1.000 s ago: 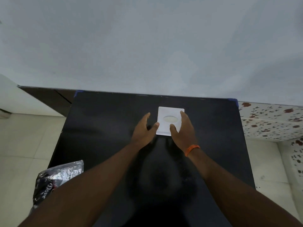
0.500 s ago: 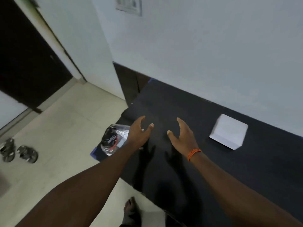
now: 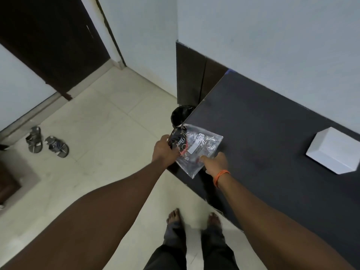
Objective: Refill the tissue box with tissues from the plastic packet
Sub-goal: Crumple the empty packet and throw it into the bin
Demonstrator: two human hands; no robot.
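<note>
The clear plastic packet (image 3: 198,147), with black and red print and a white label, lies at the left corner of the black table (image 3: 272,137). My left hand (image 3: 164,152) grips its printed left end, which hangs over the table edge. My right hand (image 3: 216,162), with an orange band at the wrist, holds the packet's near right edge. The white tissue box (image 3: 335,151) stands far to the right on the table, apart from both hands.
A black bin bag (image 3: 181,114) sits on the floor just behind the table's left corner. A pair of sandals (image 3: 46,144) lies on the tiled floor at left, near a dark door (image 3: 50,41). My bare feet (image 3: 194,219) stand below the table edge.
My view swung left from the tissue box to the packet. Both hands left the box, crossed the table to the left and took hold of the packet.
</note>
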